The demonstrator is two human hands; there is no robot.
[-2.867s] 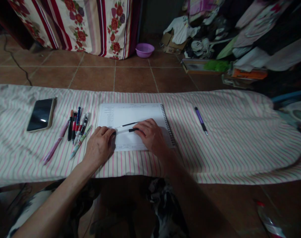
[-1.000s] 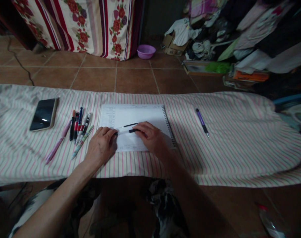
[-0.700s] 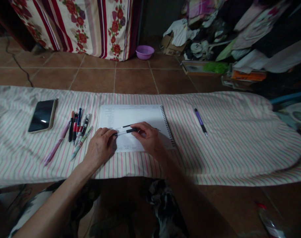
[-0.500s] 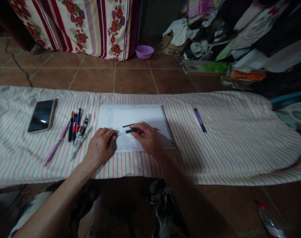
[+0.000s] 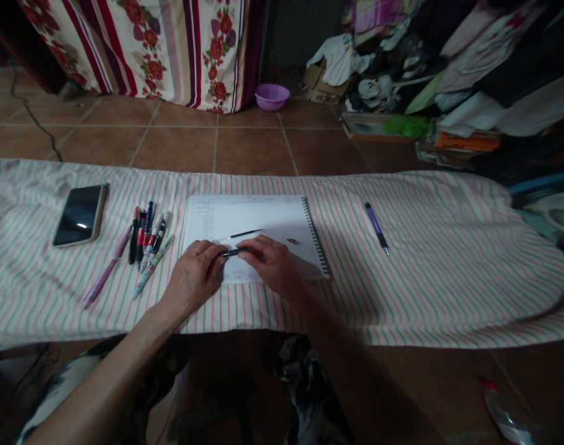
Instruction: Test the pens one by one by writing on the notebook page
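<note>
Dark pen (image 5: 233, 252): we see it over the notebook (image 5: 256, 213), long axis running left to right.
Left hand (image 5: 196, 269): pinched on its left end.
Right hand (image 5: 273, 264): pinched on its right end, equally near.

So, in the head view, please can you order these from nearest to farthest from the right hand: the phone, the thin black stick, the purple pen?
From the right hand:
1. Thin black stick, on the notebook, just beyond the fingers.
2. Purple pen, right of the notebook.
3. Phone, far left.
</note>
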